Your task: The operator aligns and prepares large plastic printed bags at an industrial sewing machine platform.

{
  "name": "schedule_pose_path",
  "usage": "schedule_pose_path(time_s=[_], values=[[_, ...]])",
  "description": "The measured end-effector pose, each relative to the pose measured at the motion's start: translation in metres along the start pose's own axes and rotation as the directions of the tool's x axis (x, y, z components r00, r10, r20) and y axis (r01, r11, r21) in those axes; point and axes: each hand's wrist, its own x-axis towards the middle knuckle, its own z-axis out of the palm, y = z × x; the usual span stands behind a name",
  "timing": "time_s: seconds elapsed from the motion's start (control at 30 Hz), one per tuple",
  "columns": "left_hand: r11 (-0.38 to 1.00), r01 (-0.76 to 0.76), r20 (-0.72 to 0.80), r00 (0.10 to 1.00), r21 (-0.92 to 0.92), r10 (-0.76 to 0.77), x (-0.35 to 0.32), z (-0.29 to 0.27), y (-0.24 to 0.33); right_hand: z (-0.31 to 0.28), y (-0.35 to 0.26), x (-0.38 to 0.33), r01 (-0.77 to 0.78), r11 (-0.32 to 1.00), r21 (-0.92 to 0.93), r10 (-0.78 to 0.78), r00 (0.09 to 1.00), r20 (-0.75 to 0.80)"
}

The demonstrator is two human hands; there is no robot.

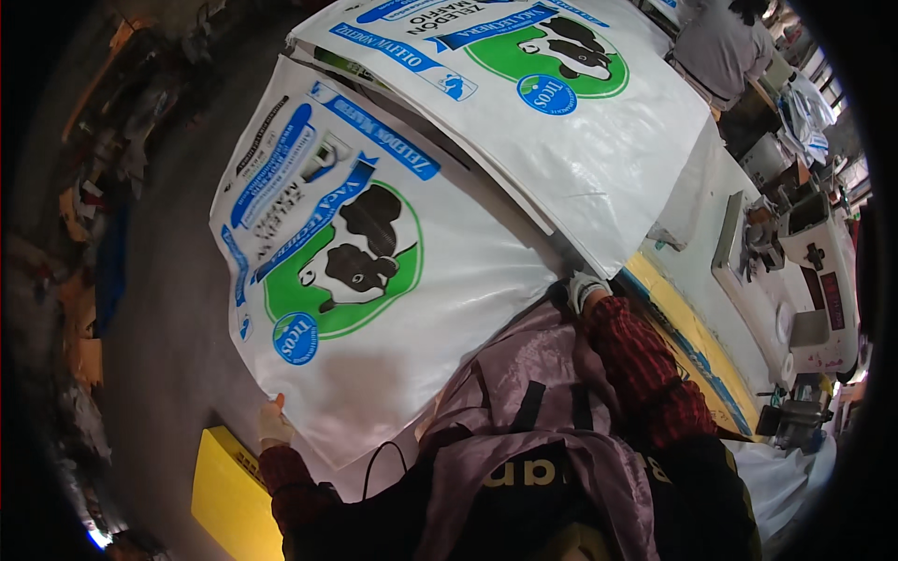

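Note:
A large white feed sack (440, 280) hangs spread out in front of me, printed with a cow's head in a green circle and blue banners. My left hand (274, 423), with an orange tip on one finger, pinches its lower left edge. At its right end, my gloved right hand (587, 288) is closed on the sack's corner, close to the table edge; the fingers are partly hidden. Just beyond that hand, more sacks of the same print (599, 140) lie stacked on the table, their near edges overlapping the held one.
A sewing machine (823, 271) stands on the pale worktable (697, 257) to the right. Yellow boarding (692, 341) runs along the table's near side. Low on the left is a yellow box-like object (224, 496). Another person (720, 56) sits at the far right, near more sacks.

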Motion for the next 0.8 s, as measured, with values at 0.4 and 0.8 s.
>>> schedule_pose_path(time_s=[0.4,0.8], values=[[0.435,0.520,0.422,0.853,-0.735,-0.306,-0.080,0.071,0.092,0.095,0.034,0.048,-0.484,0.650,0.586,0.472,0.861,0.189],[0.590,0.803,0.226,0.561,0.084,-0.796,-0.087,0.174,0.071,0.148,0.059,0.061,-0.504,0.505,0.700,0.404,0.855,0.324]])
